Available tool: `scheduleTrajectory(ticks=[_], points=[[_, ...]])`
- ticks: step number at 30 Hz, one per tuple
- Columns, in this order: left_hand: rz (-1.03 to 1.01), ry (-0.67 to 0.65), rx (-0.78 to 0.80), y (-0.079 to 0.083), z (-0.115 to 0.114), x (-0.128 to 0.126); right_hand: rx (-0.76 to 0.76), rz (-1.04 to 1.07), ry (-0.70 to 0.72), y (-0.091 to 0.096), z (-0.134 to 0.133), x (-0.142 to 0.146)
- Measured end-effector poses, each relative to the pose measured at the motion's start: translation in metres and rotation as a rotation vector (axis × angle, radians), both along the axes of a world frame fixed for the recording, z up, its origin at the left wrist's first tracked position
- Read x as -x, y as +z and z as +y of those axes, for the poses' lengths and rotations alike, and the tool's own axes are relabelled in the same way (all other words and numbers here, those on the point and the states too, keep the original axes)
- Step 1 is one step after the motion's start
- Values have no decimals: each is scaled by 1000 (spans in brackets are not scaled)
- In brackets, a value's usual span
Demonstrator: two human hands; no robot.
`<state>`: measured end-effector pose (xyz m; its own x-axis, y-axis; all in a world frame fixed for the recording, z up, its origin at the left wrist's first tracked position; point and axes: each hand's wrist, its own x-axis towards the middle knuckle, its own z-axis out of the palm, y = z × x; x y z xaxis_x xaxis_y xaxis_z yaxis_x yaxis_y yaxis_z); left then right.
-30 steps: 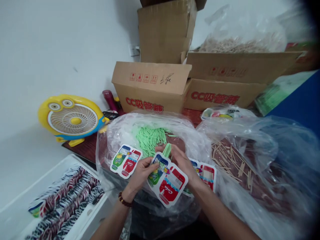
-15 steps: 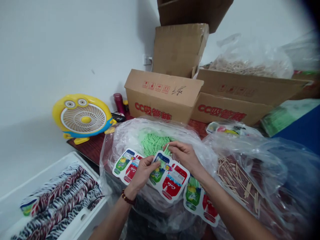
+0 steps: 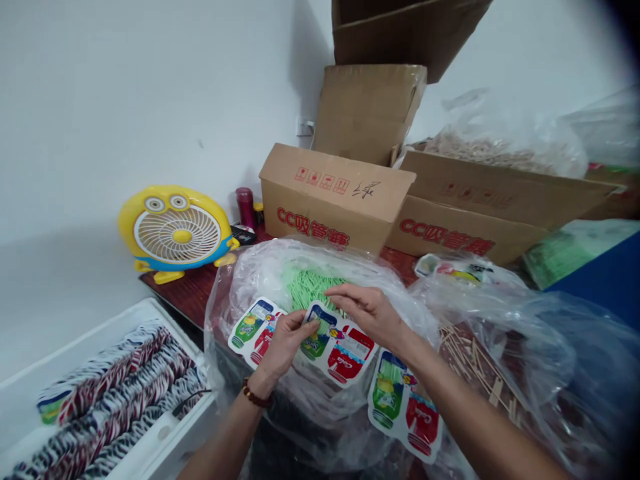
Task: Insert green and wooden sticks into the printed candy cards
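Note:
My left hand [image 3: 290, 338], with a beaded bracelet at its wrist, pinches the left edge of a printed Sprite and Cola packet [image 3: 349, 357] between thumb and fingers. Thin green sticks show through the packet's Sprite side. My right hand [image 3: 367, 310] hovers at the packet's upper edge, its fingers stretched out toward the left; no stick can be seen in them. Right behind lies a heap of green candy straws [image 3: 310, 285] in a clear plastic bag [image 3: 387, 290]. A second packet [image 3: 253, 323] sits left of my left hand, and a third packet [image 3: 387, 393] lies beneath my right forearm.
A white foam box [image 3: 150, 320] at the left holds rows of packed packets. A yellow fan [image 3: 183, 237] stands on the table's far left corner. Cardboard boxes [image 3: 325, 200] line the back. At right, tan sticks [image 3: 475, 360] lie under clear plastic.
The green stick that stood up between my right fingertips no longer shows there. My right fingers have straightened over the packet's top. The view has shifted slightly.

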<state>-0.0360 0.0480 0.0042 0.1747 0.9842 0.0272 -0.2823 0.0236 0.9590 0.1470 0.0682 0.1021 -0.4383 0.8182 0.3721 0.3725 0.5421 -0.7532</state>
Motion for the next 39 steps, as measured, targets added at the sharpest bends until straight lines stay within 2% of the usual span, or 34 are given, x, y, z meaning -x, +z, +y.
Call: scheduleTrajectory(ticks=[4,10,13,17,27,31,35,39], points=[[17,4,5,6,-2,0,-97,-99,-8,-1,1,4],[-78,43,14,14,-3,-4,-80,-73,-73,3,6,7],[-117,78,8,13,-3,-4,-88,-45,-54,9,8,9],[-71,51,-34,9,-5,-1,-70,-28,-10,12,10,12],[-174,112,13,6,-3,2,-21,-109,-13,6,11,14],[-269,125,39,6,-1,-5,-48,-256,-68,6,7,13],[-339,149,61,9,-1,-10,-220,-513,-222,5,3,16],[-374,11,112,14,-7,-7,-267,-616,-252,1,7,16]])
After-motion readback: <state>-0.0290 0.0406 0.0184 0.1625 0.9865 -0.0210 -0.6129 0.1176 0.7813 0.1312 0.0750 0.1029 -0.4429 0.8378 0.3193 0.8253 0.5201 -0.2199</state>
